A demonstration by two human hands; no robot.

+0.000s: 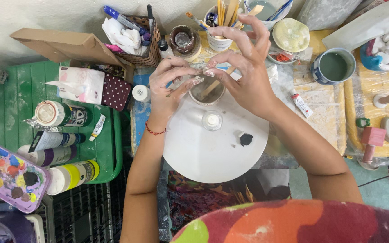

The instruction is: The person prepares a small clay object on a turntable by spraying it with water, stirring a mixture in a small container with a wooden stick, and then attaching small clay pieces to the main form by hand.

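On a cluttered craft worktop point(320, 112), over a round white board point(212, 148): left hand point(169, 87) and right hand point(244, 74) both pinched shut on a small glass cup point(206, 90), judged light, brittle, paint-slick, best gripped by its rim.

We count two hands point(172, 85) point(244, 76), four paint bottles point(61, 114) on the green tray point(10, 103) — one purple palette point(10, 175), one white disc point(212, 148), one blue-rimmed mug point(334, 66).
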